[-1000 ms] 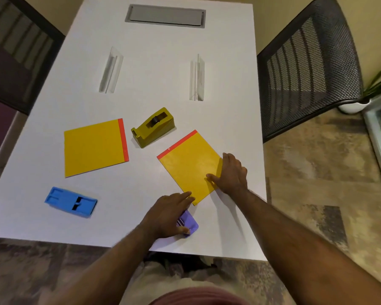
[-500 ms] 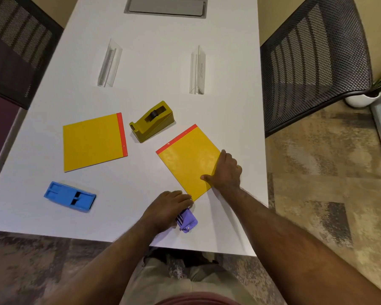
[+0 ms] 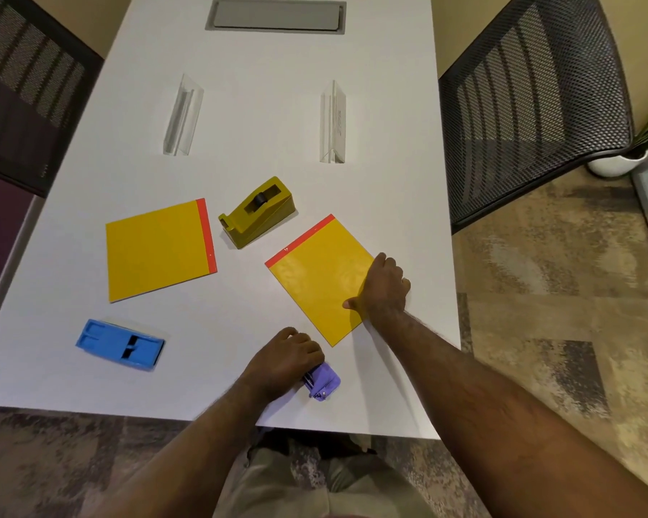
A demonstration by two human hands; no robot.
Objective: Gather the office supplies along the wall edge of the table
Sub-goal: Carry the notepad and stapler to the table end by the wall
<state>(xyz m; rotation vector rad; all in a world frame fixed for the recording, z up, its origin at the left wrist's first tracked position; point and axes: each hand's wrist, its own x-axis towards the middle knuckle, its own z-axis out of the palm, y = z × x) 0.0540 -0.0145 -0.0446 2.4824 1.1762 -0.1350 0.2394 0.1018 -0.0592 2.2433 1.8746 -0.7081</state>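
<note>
My left hand (image 3: 283,362) is closed over a small purple stapler (image 3: 324,383) near the table's front edge; only the stapler's right end shows. My right hand (image 3: 384,289) grips the right edge of a yellow notepad with a red top strip (image 3: 317,272), thumb on top of it. A second yellow notepad (image 3: 158,250) lies flat to the left. An olive tape dispenser (image 3: 257,211) stands between the two pads. A blue plastic holder (image 3: 120,343) lies at the front left.
The white table (image 3: 277,125) carries two clear acrylic sign holders (image 3: 183,115) (image 3: 333,123) further back and a grey cable hatch (image 3: 275,14) at the far end. Black mesh chairs stand at the right (image 3: 535,102) and left (image 3: 23,87).
My left hand has slid off the notepad's corner and closed over the purple stapler. My right hand has stayed on the notepad's right edge.
</note>
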